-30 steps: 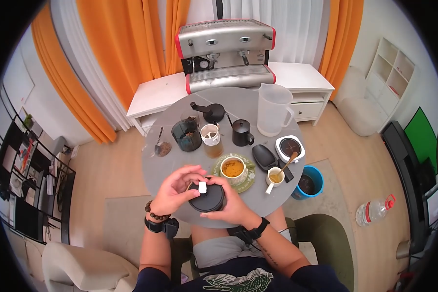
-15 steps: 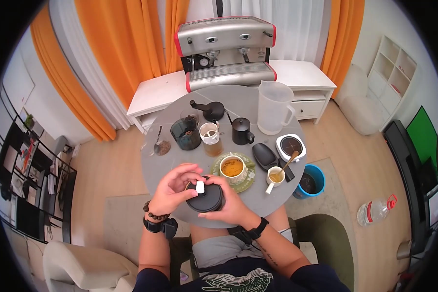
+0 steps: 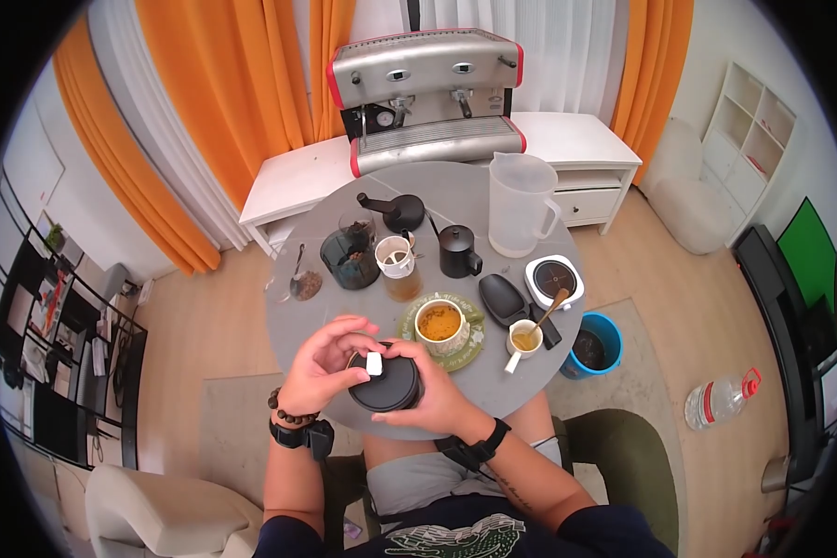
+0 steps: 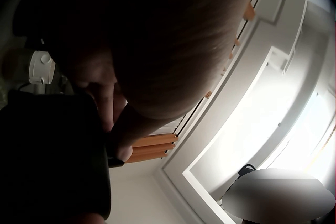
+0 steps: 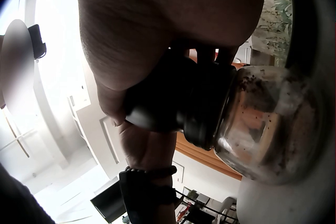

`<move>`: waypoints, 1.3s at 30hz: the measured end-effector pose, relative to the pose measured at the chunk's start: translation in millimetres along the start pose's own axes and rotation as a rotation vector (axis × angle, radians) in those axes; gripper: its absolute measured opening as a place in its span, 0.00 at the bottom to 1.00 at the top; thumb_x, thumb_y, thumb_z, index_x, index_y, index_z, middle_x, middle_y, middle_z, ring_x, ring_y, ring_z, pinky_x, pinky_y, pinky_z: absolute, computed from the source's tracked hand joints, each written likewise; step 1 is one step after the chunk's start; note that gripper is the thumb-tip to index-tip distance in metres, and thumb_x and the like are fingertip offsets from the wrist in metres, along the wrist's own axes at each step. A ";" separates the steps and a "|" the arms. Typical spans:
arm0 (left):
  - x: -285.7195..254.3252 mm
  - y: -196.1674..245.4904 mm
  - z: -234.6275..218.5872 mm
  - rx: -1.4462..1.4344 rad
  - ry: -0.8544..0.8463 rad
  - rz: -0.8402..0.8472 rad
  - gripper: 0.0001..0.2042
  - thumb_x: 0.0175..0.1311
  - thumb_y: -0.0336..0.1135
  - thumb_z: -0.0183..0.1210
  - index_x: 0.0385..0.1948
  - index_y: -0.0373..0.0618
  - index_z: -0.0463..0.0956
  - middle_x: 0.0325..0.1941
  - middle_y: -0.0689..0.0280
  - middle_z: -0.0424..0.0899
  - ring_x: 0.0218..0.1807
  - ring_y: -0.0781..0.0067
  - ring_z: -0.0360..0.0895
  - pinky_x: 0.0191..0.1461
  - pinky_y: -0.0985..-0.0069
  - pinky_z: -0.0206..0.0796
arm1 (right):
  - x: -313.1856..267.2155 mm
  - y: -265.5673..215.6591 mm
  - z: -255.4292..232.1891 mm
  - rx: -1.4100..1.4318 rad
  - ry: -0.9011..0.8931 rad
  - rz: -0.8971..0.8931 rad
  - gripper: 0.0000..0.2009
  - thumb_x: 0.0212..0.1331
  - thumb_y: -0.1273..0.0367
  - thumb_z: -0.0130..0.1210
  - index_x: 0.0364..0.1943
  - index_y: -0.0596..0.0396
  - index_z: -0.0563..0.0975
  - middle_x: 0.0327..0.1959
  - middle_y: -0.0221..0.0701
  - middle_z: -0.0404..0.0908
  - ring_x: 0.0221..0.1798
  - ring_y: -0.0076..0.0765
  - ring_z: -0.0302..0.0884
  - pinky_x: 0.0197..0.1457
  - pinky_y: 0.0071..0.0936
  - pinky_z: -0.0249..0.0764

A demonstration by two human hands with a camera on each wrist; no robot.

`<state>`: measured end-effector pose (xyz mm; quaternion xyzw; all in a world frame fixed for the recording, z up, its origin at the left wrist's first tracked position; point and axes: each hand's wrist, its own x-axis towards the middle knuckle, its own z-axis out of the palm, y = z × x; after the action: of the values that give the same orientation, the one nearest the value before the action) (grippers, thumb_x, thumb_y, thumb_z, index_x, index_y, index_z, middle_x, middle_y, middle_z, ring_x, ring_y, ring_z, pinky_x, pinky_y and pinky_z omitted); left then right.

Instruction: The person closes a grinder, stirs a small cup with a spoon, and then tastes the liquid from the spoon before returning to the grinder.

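Over the near edge of the grey round table, the right hand [image 3: 434, 389] grips the side of a black round-topped container [image 3: 388, 383]. The left hand [image 3: 318, 370] pinches a small white piece [image 3: 374, 364] at the container's top between thumb and fingers. A clear glass jar [image 5: 262, 124] with dark specks inside shows under the black part in the right wrist view. A dark body [image 4: 52, 155] fills the lower left of the left wrist view, with left fingers [image 4: 106, 106] at its edge. Just beyond the hands, a cup of amber liquid [image 3: 440, 321] stands on a green saucer [image 3: 475, 346].
Around the table stand a tinted container [image 3: 351, 260], a white dripper [image 3: 395, 258], a black kettle [image 3: 457, 253], a clear pitcher [image 3: 521, 209], a white scale [image 3: 555, 279] and a small spouted cup [image 3: 523, 341]. A crank handle [image 3: 402, 214] lies at the back.
The head view has shifted slightly, so the table and its objects appear a little further left. Both hands keep nearly the same pose on the container and white piece.
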<state>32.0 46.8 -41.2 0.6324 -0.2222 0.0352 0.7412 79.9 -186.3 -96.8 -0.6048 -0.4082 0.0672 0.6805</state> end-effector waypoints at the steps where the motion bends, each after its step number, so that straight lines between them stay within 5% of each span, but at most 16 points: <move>1: 0.2 -1.0 -0.4 -0.001 -0.001 0.000 0.38 0.64 0.14 0.70 0.78 0.40 0.68 0.74 0.54 0.73 0.70 0.56 0.82 0.70 0.64 0.73 | -0.2 0.3 0.1 -0.001 0.001 0.001 0.47 0.45 0.61 0.88 0.70 0.50 0.70 0.77 0.46 0.73 0.76 0.50 0.76 0.79 0.43 0.71; 13: 3.0 5.8 14.3 0.126 0.035 0.118 0.33 0.60 0.15 0.75 0.70 0.42 0.77 0.60 0.63 0.74 0.57 0.69 0.79 0.63 0.70 0.69 | -1.2 0.7 1.7 -0.010 0.017 0.013 0.47 0.45 0.60 0.88 0.70 0.50 0.70 0.78 0.49 0.72 0.77 0.52 0.76 0.79 0.44 0.71; 16: -0.7 22.2 36.7 0.303 0.134 0.105 0.30 0.59 0.16 0.76 0.66 0.41 0.81 0.58 0.63 0.76 0.55 0.71 0.78 0.61 0.72 0.68 | -1.1 -0.5 0.7 -0.034 -0.005 0.029 0.47 0.44 0.65 0.88 0.70 0.49 0.68 0.78 0.44 0.70 0.80 0.47 0.71 0.81 0.44 0.69; 19: 0.4 36.3 72.1 0.726 0.417 0.038 0.25 0.56 0.20 0.77 0.58 0.41 0.86 0.50 0.65 0.79 0.49 0.74 0.77 0.54 0.75 0.68 | -1.8 -0.1 0.1 -0.021 0.060 -0.001 0.46 0.45 0.61 0.87 0.69 0.49 0.70 0.77 0.47 0.73 0.77 0.52 0.75 0.78 0.44 0.72; 23: 1.3 43.2 103.8 0.988 0.585 0.056 0.23 0.57 0.21 0.76 0.57 0.45 0.87 0.45 0.64 0.79 0.44 0.71 0.76 0.47 0.73 0.68 | -0.7 0.6 2.3 -0.036 0.073 -0.017 0.45 0.45 0.63 0.87 0.69 0.49 0.70 0.77 0.46 0.73 0.77 0.53 0.76 0.78 0.44 0.73; 30: -2.2 37.4 114.0 1.078 0.618 0.063 0.22 0.57 0.22 0.76 0.55 0.46 0.86 0.45 0.64 0.79 0.42 0.69 0.77 0.46 0.72 0.69 | -0.9 -3.2 9.1 -0.118 0.119 -0.050 0.44 0.44 0.66 0.85 0.68 0.49 0.71 0.75 0.47 0.75 0.75 0.59 0.77 0.76 0.46 0.74; 33: -4.6 37.8 115.8 1.085 0.646 0.016 0.21 0.59 0.21 0.75 0.55 0.45 0.86 0.50 0.59 0.80 0.47 0.66 0.79 0.54 0.70 0.73 | -3.6 0.4 14.7 -0.146 0.141 -0.068 0.43 0.44 0.67 0.84 0.67 0.49 0.71 0.76 0.46 0.75 0.74 0.60 0.77 0.76 0.47 0.75; 36: -0.9 41.9 100.7 1.073 0.493 0.117 0.24 0.61 0.20 0.72 0.61 0.41 0.83 0.60 0.55 0.81 0.60 0.61 0.82 0.68 0.65 0.74 | -2.7 0.8 16.1 -0.110 0.161 -0.102 0.42 0.44 0.66 0.84 0.67 0.50 0.71 0.76 0.46 0.75 0.74 0.58 0.78 0.76 0.47 0.74; 39: -8.0 43.1 70.8 0.668 0.109 -0.006 0.30 0.68 0.18 0.64 0.74 0.35 0.73 0.74 0.52 0.78 0.78 0.53 0.75 0.84 0.58 0.63 | -2.2 1.2 14.9 -0.110 0.152 -0.124 0.43 0.46 0.64 0.85 0.68 0.51 0.71 0.75 0.46 0.76 0.74 0.58 0.78 0.76 0.47 0.74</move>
<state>-9.8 -10.3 2.6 0.8382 -0.1566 0.1376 0.5040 69.5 -175.9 -99.8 -0.6182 -0.3951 -0.0434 0.6781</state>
